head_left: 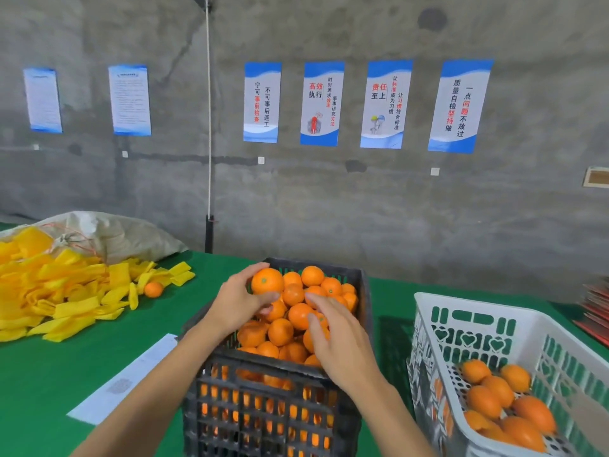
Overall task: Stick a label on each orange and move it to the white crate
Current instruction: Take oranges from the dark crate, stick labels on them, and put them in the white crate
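Landmark was the black crate (273,400), centre of the green table (49,384). Far left of it lay a pile of yellow foam sleeves (56,291) with a grey sack (108,232) behind; one stray orange (153,289) sat at the pile's edge. Just left of the crate – a white label sheet (128,380) flat on the table. Left hand (235,303) was over the crate's left half, fingers and thumb curled round an orange (267,280) on top of the heap, at the far-left corner. Heap of oranges (286,328) filled the crate between both hands. Right hand (342,344) lay over the heap's near-right part, fingers straight and slightly spread, touching the fruit, gripping nothing. Right of the black crate, just beside it – the white crate (438,324) with several oranges (501,400) on its bottom. Can't tell if they carried labels.
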Action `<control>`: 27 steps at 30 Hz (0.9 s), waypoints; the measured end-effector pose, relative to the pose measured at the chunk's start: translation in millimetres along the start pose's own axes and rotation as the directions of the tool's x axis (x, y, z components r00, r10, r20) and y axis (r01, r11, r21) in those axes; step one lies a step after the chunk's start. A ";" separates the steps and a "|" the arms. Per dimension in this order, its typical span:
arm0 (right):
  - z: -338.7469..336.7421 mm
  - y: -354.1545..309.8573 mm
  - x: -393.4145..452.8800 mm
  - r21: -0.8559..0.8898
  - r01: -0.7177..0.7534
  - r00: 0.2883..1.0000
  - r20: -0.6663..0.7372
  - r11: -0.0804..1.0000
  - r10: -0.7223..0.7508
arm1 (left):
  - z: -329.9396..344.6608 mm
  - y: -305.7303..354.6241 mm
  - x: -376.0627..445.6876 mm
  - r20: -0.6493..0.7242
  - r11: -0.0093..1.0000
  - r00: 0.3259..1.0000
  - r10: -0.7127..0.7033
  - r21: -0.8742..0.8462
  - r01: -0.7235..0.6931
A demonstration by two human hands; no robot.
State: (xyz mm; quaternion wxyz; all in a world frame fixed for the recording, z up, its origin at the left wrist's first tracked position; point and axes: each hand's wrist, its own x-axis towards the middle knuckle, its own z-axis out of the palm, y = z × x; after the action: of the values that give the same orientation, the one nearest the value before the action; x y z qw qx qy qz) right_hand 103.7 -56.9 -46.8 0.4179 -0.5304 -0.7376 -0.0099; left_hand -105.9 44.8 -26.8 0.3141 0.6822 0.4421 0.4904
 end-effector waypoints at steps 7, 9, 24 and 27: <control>3.7 -35.5 -88.8 0.200 0.171 0.985 -0.068 0.965 -0.161 | 11.6 19.5 -151.0 0.040 0.879 0.999 -0.029 -0.475 0.045; 9.2 -38.5 -119.9 0.235 0.156 0.986 -0.092 0.959 -0.138 | 20.3 6.7 -185.3 0.050 0.872 0.996 -0.076 -0.481 0.090; 86.8 20.1 -253.0 -0.083 -0.242 0.804 0.540 0.967 0.248 | 91.9 -115.1 -287.8 0.266 0.543 0.731 -0.628 -0.524 0.657; 96.6 23.3 -250.8 -0.137 -0.203 0.814 0.526 0.969 0.245 | 98.9 -121.5 -282.6 0.296 0.394 0.669 -0.682 -0.622 0.676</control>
State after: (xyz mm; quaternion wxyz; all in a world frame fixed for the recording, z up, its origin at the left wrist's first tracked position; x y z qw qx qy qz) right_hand 85.7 -196.6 -276.9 0.1719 -0.6100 -0.7566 0.1613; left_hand -84.3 -162.2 -274.0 0.7131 0.2713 0.4658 0.4482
